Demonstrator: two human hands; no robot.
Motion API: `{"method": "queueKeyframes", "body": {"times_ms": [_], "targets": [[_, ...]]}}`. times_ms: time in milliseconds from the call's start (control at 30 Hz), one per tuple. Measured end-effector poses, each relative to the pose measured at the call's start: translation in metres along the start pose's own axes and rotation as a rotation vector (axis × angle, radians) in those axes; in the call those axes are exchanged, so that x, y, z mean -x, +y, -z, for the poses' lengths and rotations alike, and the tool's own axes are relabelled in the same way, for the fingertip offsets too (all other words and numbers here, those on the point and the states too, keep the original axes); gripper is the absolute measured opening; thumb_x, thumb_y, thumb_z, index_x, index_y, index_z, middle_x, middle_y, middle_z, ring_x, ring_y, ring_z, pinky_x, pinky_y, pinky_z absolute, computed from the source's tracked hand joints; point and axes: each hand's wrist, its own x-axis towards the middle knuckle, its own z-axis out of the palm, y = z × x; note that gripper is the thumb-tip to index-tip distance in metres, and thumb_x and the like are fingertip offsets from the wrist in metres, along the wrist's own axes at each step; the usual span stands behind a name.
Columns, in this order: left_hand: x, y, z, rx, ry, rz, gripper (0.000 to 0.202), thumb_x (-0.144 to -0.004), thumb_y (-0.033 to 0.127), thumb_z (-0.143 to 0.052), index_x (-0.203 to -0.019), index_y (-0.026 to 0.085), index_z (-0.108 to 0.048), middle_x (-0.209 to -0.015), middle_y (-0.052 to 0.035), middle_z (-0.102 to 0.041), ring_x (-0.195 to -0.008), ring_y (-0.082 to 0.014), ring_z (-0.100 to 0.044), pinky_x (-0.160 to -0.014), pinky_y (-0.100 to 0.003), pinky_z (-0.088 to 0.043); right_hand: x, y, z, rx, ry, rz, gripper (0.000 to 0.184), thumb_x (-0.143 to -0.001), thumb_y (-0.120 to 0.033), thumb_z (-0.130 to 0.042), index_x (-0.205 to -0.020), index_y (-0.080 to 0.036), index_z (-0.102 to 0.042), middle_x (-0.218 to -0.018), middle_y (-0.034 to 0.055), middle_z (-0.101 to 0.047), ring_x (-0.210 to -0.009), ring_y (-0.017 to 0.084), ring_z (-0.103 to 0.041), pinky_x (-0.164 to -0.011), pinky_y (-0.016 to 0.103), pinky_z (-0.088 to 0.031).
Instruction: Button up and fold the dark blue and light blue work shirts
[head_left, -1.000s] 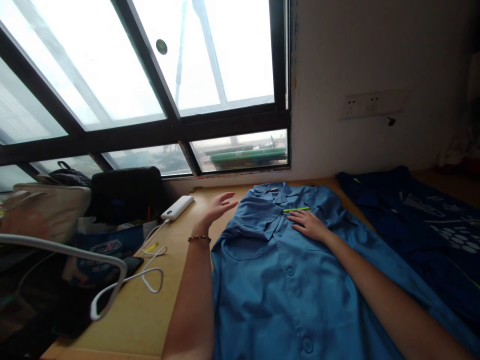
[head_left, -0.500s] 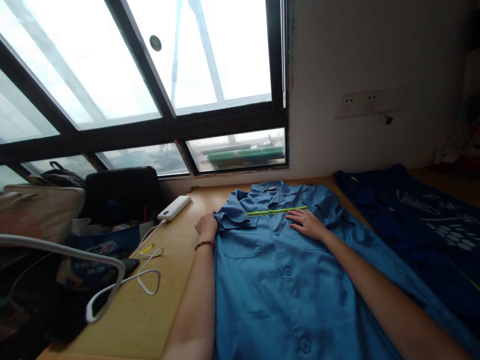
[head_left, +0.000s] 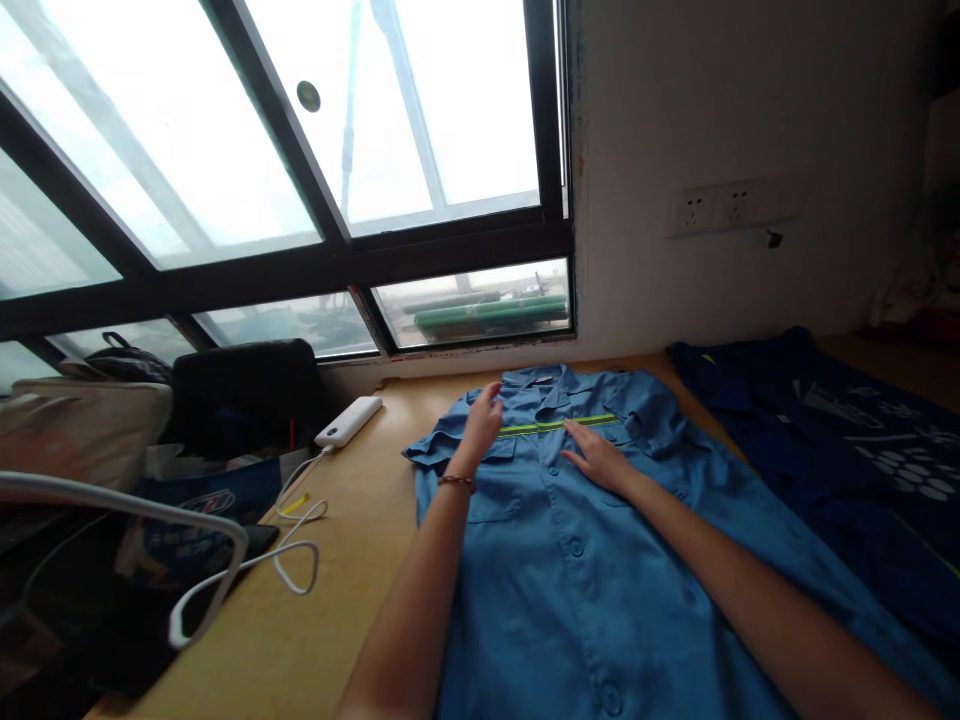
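Note:
A blue button-up work shirt (head_left: 517, 590) with a yellow-green stripe across its chest lies spread face up on the wooden table. Over the chest, close to the collar's left side, is my left hand (head_left: 484, 422); its fingers point up and hold nothing. I cannot tell whether it touches the cloth. My right hand (head_left: 598, 457) rests at the stripe just right of the button line, fingers stretched out and thumb apart. The shirt's left-hand sleeve lies loose toward the table edge of the cloth.
A white power bank (head_left: 349, 421) with a white cable sits on the wooden table (head_left: 330, 580) at left. Bags and a black chair back (head_left: 244, 395) stand beyond the left edge. A dark blue garment (head_left: 832, 440) lies at right. Window and wall bound the back.
My left hand has let go of the sleeve edge and moved right over the chest. The sleeve now spreads further left. My right hand has shifted slightly left.

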Motion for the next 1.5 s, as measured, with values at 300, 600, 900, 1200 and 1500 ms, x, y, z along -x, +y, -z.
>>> {"method": "queueKeyframes", "body": {"times_ms": [300, 600, 900, 1200, 1500], "targets": [[-0.022, -0.059, -0.059, -0.368, -0.179, 0.433, 0.077, -0.075, 0.063, -0.028, -0.132, 0.011, -0.03, -0.142, -0.0152, -0.017, -0.129, -0.0366, -0.009, -0.097, -0.051, -0.023, -0.057, 0.019, -0.016, 0.266, 0.095, -0.606, 0.078, -0.079, -0.063, -0.026, -0.122, 0.0, -0.042, -0.129, 0.0259, -0.035, -0.117, 0.038, -0.03, -0.095, 0.054, -0.018], [-0.048, -0.076, -0.062, -0.471, -0.181, 0.55, 0.083, -0.07, 0.071, -0.021, -0.135, 0.019, -0.025, -0.143, -0.0108, -0.014, -0.127, -0.0395, -0.01, -0.096, -0.053, -0.021, -0.1, 0.052, -0.002, 0.206, 0.008, -0.831, 0.075, -0.075, -0.066, -0.025, -0.13, -0.017, -0.037, -0.138, 0.0205, -0.018, -0.115, 0.045, -0.027, -0.084, 0.069, -0.009], [-0.052, -0.068, -0.063, -0.498, -0.119, 0.568, 0.075, -0.075, 0.062, -0.022, -0.134, 0.016, -0.028, -0.142, -0.0142, -0.018, -0.125, -0.0415, -0.015, -0.086, -0.055, -0.031, -0.067, 0.023, 0.01, 0.274, 0.079, -0.374, 0.041, -0.084, -0.024, -0.029, -0.111, -0.01, -0.055, -0.123, 0.0186, -0.044, -0.119, 0.032, -0.031, -0.098, 0.051, -0.017], [-0.046, -0.064, -0.06, -0.443, -0.279, 0.14, 0.053, -0.082, 0.053, -0.024, -0.126, 0.029, -0.039, -0.138, -0.0009, -0.032, -0.127, -0.0293, -0.02, -0.1, -0.051, -0.014, -0.007, 0.046, 0.033, 0.377, 0.197, -0.623, 0.038, -0.082, -0.02, -0.032, -0.113, -0.014, -0.055, -0.11, 0.0199, -0.053, -0.103, 0.037, -0.044, -0.078, 0.049, -0.034], [-0.073, -0.063, -0.047, -0.412, -0.28, 0.181, 0.044, -0.084, 0.04, -0.028, -0.121, 0.023, -0.045, -0.129, -0.0074, -0.044, -0.123, -0.0245, -0.029, -0.1, -0.043, -0.015, -0.001, 0.051, 0.027, 0.445, 0.24, -0.585, 0.033, -0.083, -0.027, -0.034, -0.106, -0.023, -0.058, -0.107, 0.0105, -0.057, -0.098, 0.033, -0.045, -0.073, 0.043, -0.036]]}}
